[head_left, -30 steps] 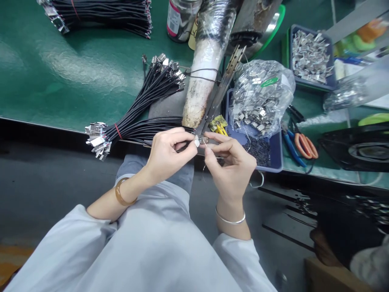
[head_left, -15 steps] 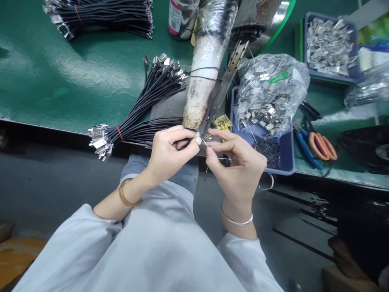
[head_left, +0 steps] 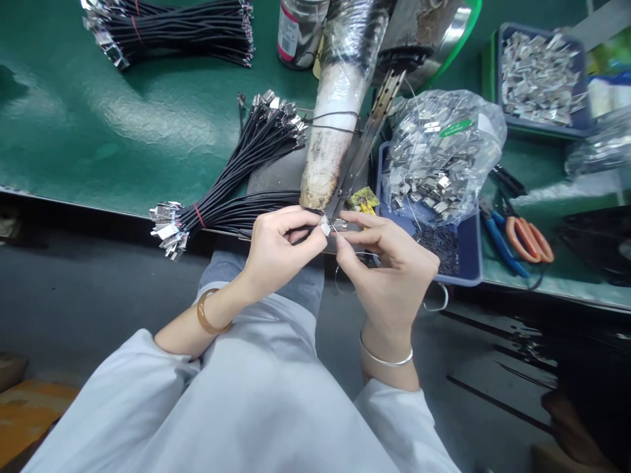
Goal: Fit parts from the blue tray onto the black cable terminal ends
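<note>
My left hand [head_left: 283,249] pinches a small silvery connector [head_left: 325,228] between thumb and fingertips. It sits just below the tip of a dark metal bar, which looks like a soldering iron [head_left: 362,148]. My right hand [head_left: 389,263] is closed in a pinch on a thin silvery wire, seemingly solder wire [head_left: 337,279], which loops down under the fingers. Both sets of fingertips nearly meet at the connector. Beside my left hand lies a bundle of black cables [head_left: 231,171] with metal plugs. Fingers hide most of the contact point.
A blue tray [head_left: 473,266] at right holds a plastic bag of metal connectors [head_left: 444,157] and small black pieces. Beyond it are orange-handled scissors [head_left: 530,240], blue-handled pliers [head_left: 503,243] and another bin of metal parts [head_left: 539,79]. A plastic-wrapped white tube [head_left: 325,138] stands close above my hands.
The whole view has shifted slightly, so things appear a little further right. Both hands keep their pinches, and the thin wire's loop below the right fingers has changed shape.
</note>
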A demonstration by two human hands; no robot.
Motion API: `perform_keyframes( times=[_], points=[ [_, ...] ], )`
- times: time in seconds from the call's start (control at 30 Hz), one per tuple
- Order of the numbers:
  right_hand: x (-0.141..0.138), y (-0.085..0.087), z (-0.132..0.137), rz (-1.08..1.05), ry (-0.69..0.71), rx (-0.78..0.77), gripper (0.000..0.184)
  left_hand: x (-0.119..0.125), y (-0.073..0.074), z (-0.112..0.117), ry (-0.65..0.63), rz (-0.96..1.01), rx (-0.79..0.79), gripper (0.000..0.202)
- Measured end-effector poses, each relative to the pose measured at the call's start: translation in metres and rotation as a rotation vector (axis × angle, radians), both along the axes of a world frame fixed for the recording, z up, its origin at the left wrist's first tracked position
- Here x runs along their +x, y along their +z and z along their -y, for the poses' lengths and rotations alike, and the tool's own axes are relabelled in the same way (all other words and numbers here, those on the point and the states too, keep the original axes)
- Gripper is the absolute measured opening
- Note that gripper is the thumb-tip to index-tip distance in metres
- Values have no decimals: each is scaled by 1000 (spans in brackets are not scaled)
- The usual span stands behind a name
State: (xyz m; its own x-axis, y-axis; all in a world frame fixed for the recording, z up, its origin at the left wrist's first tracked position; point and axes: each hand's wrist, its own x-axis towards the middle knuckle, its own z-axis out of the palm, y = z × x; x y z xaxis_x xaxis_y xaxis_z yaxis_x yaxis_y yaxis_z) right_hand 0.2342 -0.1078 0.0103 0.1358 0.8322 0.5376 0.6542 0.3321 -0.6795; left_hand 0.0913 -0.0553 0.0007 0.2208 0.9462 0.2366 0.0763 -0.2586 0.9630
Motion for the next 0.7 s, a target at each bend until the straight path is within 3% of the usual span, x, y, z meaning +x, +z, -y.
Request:
perform_keyframes(
  times=[0.3,0.5,0.6,0.7],
  points=[
    [2,1,6,144,19,31,18,2,-4,3,-34,13,-96,16],
    [-6,-9,8,285,-79,239,20,-4,-7,3,-68,55,-154,12],
    [-11,-16,8,145,-95,230,18,-7,-9,4,-80,100,-149,11],
    [-12,-18,8,-182,-33,-1,14,-9,-10,6,-110,148,-183,8]
  ],
)
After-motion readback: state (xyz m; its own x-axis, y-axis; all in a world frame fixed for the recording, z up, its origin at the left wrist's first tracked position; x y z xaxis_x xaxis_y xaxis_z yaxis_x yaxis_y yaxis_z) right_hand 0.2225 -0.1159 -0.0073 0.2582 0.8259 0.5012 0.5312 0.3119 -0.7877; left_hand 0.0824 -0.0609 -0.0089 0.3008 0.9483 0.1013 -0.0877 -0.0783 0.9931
